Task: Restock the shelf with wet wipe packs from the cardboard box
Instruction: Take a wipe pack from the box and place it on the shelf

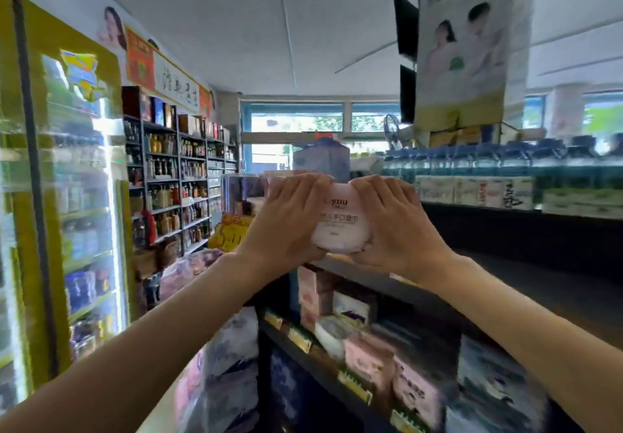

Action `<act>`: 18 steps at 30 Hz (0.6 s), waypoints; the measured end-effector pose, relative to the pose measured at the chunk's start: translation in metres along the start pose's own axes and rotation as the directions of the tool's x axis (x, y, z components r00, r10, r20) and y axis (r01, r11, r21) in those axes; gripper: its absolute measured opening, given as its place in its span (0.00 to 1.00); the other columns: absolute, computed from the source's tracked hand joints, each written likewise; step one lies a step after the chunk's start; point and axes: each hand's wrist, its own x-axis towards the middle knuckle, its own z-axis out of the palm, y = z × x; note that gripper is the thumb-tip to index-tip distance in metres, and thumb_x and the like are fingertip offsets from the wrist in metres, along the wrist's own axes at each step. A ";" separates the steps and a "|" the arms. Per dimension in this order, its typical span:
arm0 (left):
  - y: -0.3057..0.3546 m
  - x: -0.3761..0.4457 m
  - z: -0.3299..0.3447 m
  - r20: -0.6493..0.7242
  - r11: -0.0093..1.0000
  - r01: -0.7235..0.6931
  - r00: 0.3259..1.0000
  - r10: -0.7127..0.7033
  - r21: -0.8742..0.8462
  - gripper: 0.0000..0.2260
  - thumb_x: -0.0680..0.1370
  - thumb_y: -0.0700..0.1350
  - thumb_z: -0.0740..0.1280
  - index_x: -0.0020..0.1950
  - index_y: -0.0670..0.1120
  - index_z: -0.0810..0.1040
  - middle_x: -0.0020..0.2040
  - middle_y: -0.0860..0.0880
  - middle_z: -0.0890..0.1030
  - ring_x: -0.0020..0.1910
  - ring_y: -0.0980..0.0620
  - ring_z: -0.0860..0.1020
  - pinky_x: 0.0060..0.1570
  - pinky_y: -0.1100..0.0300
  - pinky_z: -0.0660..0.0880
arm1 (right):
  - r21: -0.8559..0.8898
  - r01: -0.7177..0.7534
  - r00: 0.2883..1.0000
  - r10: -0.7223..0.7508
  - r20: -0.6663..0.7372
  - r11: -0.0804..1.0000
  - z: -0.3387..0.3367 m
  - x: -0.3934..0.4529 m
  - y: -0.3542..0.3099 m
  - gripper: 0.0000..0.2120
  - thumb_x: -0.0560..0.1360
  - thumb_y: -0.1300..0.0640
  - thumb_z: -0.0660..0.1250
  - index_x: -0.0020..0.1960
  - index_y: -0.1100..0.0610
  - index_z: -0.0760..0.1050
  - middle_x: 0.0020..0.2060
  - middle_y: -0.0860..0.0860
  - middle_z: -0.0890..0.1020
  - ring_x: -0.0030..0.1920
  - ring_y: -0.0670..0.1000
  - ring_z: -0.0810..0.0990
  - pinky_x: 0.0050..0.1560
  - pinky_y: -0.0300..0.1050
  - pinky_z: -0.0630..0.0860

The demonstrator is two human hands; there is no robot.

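Observation:
A pale pink wet wipe pack [340,220] with dark lettering is held up at about head height, above the near end of the dark shelf unit [526,284]. My left hand [286,220] grips its left side and my right hand [394,227] grips its right side, fingers curled over the top edge. The pack hangs just over the top board of the shelf, not resting on it. Lower shelves hold pink boxed packs [371,358]. The cardboard box is not in view.
A lit drinks fridge [67,196] stands on the left. Bottle shelves [175,179] line the left wall behind it. Bagged goods [229,365] pile on the aisle floor. Water bottles and tissue packs [488,176] fill the top right shelf. A banner [465,44] hangs overhead.

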 end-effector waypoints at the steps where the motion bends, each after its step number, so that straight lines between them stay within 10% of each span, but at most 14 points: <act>1: -0.008 0.006 0.016 -0.042 1.000 -0.019 0.999 0.019 -0.018 0.34 0.61 0.60 0.67 0.60 0.39 0.70 0.52 0.41 0.78 0.52 0.48 0.67 0.55 0.57 0.61 | -0.038 -0.002 1.000 0.002 -0.001 0.999 0.008 0.007 0.009 0.39 0.61 0.30 0.60 0.60 0.58 0.66 0.53 0.54 0.76 0.52 0.56 0.73 0.56 0.49 0.64; 10: -0.087 0.075 0.167 -0.143 0.958 -0.159 0.982 0.127 -0.238 0.42 0.58 0.54 0.76 0.66 0.44 0.63 0.59 0.43 0.76 0.57 0.48 0.67 0.61 0.53 0.63 | -0.442 -0.036 0.996 0.069 0.060 0.896 0.091 0.084 0.076 0.42 0.50 0.45 0.76 0.58 0.60 0.67 0.52 0.58 0.77 0.51 0.56 0.69 0.52 0.51 0.69; 18: -0.137 0.099 0.302 0.276 0.863 -0.102 0.924 0.267 -0.495 0.44 0.64 0.54 0.75 0.72 0.53 0.54 0.68 0.46 0.60 0.67 0.42 0.66 0.66 0.47 0.67 | -0.607 0.228 0.907 0.061 0.416 0.761 0.191 0.117 0.138 0.45 0.46 0.38 0.76 0.54 0.59 0.66 0.47 0.55 0.80 0.46 0.55 0.77 0.44 0.49 0.78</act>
